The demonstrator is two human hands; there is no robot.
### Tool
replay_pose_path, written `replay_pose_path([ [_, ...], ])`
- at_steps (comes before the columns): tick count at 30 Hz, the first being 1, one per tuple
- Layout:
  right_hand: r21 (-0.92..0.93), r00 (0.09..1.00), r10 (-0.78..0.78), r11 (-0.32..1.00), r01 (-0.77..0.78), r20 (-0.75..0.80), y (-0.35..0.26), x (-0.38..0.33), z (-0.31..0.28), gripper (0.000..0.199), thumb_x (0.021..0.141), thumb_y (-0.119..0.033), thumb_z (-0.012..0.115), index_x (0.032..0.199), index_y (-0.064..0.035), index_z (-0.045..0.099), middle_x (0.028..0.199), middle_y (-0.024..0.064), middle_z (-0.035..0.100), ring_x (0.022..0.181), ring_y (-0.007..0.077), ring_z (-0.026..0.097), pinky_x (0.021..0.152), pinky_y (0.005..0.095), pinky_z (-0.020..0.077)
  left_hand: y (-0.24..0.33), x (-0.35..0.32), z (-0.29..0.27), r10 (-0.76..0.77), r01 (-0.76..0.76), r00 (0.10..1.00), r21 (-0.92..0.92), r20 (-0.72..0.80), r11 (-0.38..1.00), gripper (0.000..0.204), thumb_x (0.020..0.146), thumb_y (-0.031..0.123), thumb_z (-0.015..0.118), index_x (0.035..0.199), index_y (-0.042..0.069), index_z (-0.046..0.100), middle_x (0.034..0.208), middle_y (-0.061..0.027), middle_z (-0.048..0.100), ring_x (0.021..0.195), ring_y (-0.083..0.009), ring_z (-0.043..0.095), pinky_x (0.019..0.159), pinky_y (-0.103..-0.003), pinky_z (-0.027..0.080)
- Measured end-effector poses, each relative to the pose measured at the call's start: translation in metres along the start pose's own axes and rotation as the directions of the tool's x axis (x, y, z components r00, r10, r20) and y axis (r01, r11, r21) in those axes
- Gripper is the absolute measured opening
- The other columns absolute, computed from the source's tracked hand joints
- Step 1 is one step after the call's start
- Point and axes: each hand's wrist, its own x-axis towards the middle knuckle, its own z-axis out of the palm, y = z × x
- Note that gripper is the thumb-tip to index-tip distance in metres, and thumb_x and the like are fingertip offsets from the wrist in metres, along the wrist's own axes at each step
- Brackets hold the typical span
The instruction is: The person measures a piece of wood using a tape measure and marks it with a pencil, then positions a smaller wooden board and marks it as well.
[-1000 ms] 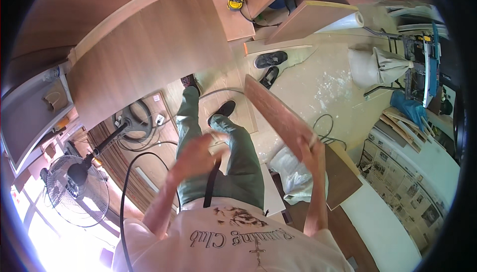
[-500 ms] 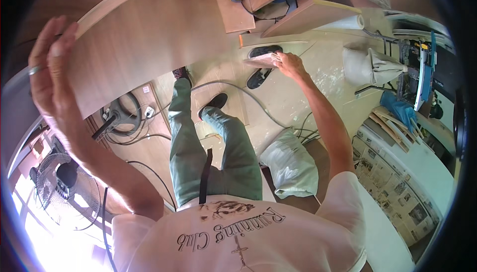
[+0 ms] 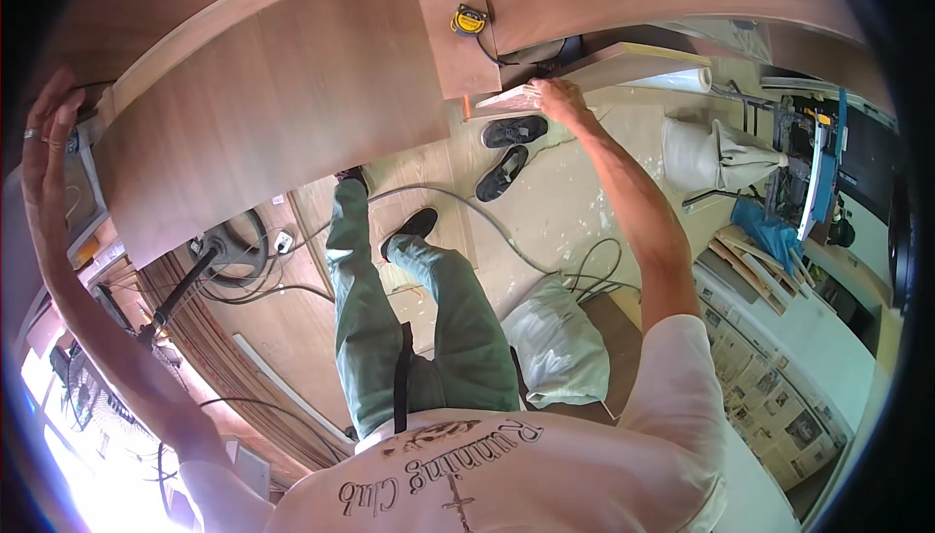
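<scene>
My left hand (image 3: 49,134) is raised at the far left, fingers stretched upward next to the end of a large wood-faced panel (image 3: 282,105). It holds nothing that I can see. My right hand (image 3: 562,103) is closed on the edge of a thin, pale flat piece (image 3: 508,100), held beside the panel's right end. Whether that piece is wood or another sheet material is unclear. Just above it, a yellow and black tape measure (image 3: 468,20) rests on a wooden strip (image 3: 456,61).
Black shoes (image 3: 502,173) stand on the floor near my feet. A cable (image 3: 487,210) snakes past a white sack (image 3: 560,343). A fan (image 3: 83,377) stands at left, a wheel-like round base (image 3: 229,249) under the panel. Wood offcuts (image 3: 755,265) and a beige bag (image 3: 721,155) are at right.
My left hand has moved farther left, away from the panel's face. My right hand has risen slightly with the flat piece, toward the boards at the top. The view has shifted a little.
</scene>
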Motion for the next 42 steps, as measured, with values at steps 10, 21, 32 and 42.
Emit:
replay_pose_path([
  [10, 0.004, 0.975, -0.212, 0.977, 0.212, 0.072, -0.04, 0.008, 0.035, 0.038, 0.085, -0.02, 0.067, 0.122, -0.0174, 0.063, 0.11, 0.0083, 0.071, 0.105, 0.0273, 0.067, 0.087, 0.044, 0.0531, -0.214, -0.043, 0.137, -0.17, 0.294, 0.595, -0.016, 0.786, 0.956, 0.039, 0.094, 0.025, 0.06, 0.129, 0.009, 0.056, 0.123, -0.0071, 0.058, 0.11, -0.0164, 0.056, 0.095, -0.033, 0.044],
  [21, 0.043, 0.991, -0.135, 0.99, 0.135, 0.002, -0.076, 0.041, 0.048, 0.037, 0.086, -0.017, 0.063, 0.123, -0.014, 0.061, 0.112, 0.0094, 0.069, 0.104, 0.0289, 0.066, 0.088, 0.0473, 0.0488, -0.029, -0.244, 0.162, 0.022, 0.646, 0.414, -0.311, 0.91, 0.697, 0.035, 0.091, 0.014, 0.068, 0.123, 0.003, 0.058, 0.113, -0.0086, 0.066, 0.099, -0.0177, 0.065, 0.087, -0.033, 0.052],
  [32, 0.359, 0.958, 0.11, 0.933, -0.008, -0.265, -0.147, 0.007, 0.03, 0.026, 0.084, -0.022, 0.07, 0.105, -0.008, 0.064, 0.099, 0.0149, 0.065, 0.086, 0.0364, 0.062, 0.075, 0.0459, 0.0494, 0.019, -0.366, 0.258, -0.255, 0.778, 0.609, -0.505, 0.751, 0.374, 0.026, 0.099, 0.018, 0.06, 0.121, 0.005, 0.058, 0.107, -0.0066, 0.065, 0.093, -0.0152, 0.065, 0.079, -0.029, 0.053],
  [42, 0.726, 0.836, 0.41, 0.687, -0.021, -0.364, -0.202, 0.053, 0.174, 0.022, 0.099, -0.029, 0.055, 0.087, -0.0106, 0.052, 0.073, -0.0007, 0.047, 0.073, 0.0149, 0.046, 0.073, 0.0337, 0.0424, -0.102, -0.373, 0.369, -0.548, 0.838, 0.194, -0.428, 0.814, -0.339, 0.045, 0.095, 0.042, 0.059, 0.134, 0.022, 0.051, 0.134, 0.002, 0.052, 0.12, -0.015, 0.049, 0.095, -0.043, 0.043],
])
